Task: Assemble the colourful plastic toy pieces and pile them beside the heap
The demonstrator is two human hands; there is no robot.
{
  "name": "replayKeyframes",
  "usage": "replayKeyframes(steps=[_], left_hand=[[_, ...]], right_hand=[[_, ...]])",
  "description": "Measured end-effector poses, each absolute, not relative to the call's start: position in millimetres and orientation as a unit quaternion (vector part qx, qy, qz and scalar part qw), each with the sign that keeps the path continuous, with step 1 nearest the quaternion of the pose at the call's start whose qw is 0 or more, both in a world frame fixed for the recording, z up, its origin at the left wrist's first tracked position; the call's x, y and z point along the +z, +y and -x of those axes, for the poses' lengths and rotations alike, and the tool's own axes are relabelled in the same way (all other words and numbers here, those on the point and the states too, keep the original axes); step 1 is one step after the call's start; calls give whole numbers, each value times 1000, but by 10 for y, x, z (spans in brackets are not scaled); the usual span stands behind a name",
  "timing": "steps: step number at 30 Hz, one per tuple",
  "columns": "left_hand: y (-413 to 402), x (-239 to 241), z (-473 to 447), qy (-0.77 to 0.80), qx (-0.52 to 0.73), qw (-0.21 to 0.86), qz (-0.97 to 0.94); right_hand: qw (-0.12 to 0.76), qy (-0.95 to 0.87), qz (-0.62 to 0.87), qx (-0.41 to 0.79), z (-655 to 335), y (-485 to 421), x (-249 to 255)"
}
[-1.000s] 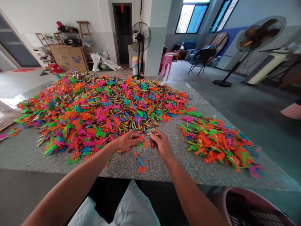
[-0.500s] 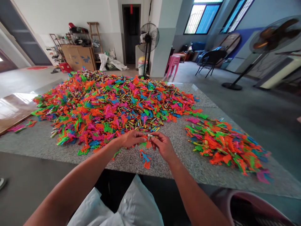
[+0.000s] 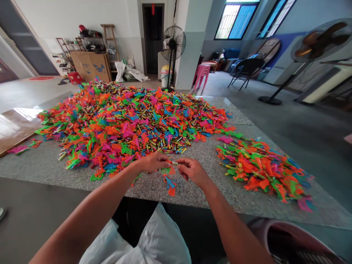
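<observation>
Both hands meet just in front of the near edge of the big pile, low over the speckled stone surface (image 3: 49, 170). The left hand (image 3: 153, 161) is curled narrow, thumb and fingertips pinched together on one end of a small stick (image 3: 172, 162), which lies level between the two hands. The right hand (image 3: 193, 171) is also closed down to a pinch, its fingertips on the other end of the stick, the remaining fingers folded under. An orange plastic piece (image 3: 172, 171) hangs just below the stick by the left fingertips; whether the hand holds it or it rests on the surface cannot be told. A little nearer the person, an orange and blue plastic piece (image 3: 170, 184) lies on the surface, apart from both hands.

The big pile (image 3: 129, 121) of orange, pink, green and blue plastic pieces mixed with small sticks covers most of the surface behind the hands. A smaller pile (image 3: 261, 167) of the same colours lies to the right, well apart from the right hand. A pink basket (image 3: 277, 231) sits at the lower right, and a white cloth (image 3: 156, 238) lies on the person's lap. Two standing fans (image 3: 173, 40) (image 3: 316, 40), a pink stool (image 3: 202, 73) and a black chair (image 3: 244, 68) stand on the floor beyond.
</observation>
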State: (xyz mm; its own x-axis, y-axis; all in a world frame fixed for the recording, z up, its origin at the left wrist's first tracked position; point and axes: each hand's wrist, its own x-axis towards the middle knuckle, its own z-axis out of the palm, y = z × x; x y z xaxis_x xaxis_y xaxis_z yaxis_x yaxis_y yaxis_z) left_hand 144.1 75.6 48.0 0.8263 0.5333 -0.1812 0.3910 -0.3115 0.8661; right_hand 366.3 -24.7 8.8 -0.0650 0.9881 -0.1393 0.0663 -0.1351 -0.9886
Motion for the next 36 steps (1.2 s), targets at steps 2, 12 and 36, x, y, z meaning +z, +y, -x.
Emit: replayKeyframes(steps=[2, 12, 36], left_hand=[[779, 391, -1461, 324, 68, 474, -816], [280, -235, -1404, 255, 25, 236, -937], [534, -122, -1028, 390, 158, 609, -673]], right_hand=[[418, -475, 561, 534, -3793, -243, 23], [761, -130, 597, 219, -5075, -26, -172], [14, -654, 755, 51, -4152, 678, -336]])
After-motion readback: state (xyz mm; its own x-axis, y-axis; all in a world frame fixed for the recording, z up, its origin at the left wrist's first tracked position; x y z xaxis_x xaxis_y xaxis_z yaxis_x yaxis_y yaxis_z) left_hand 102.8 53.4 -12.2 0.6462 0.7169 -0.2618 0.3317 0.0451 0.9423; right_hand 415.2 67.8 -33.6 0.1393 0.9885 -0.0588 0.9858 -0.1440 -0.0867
